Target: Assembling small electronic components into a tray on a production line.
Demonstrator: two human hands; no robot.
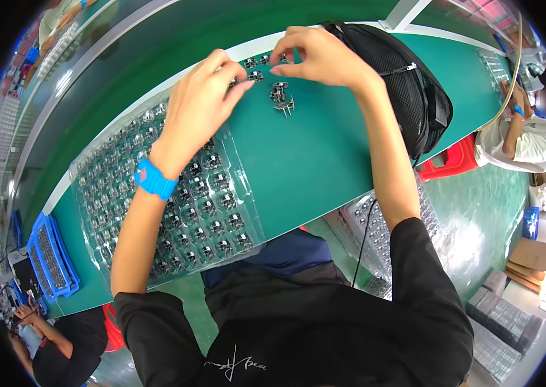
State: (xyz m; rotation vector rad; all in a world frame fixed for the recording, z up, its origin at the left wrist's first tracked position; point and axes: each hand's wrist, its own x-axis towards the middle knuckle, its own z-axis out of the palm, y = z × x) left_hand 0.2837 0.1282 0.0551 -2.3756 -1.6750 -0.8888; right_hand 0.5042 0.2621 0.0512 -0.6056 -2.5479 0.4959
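Note:
My left hand (203, 97), a blue band (156, 179) on its wrist, hovers at the far end of a clear tray. Its thumb and fingers are curved and apart, close to a small black-and-metal component (255, 76). Across from it, my right hand (318, 58) bends its fingers with a gap between thumb and forefinger, beside other such components (264, 59) on the green table. Nearer me lie another component (278, 91) and one with metal pins sticking out (284, 106). Any part beneath the fingertips is partly hidden.
The clear plastic tray (247, 200) holds rows of components under my left forearm. A black mesh bag (389, 84) stands right of my right hand. Blue trays (60, 258) sit at the table's left end. Seated people, one by a red stool (457, 158), work on both sides.

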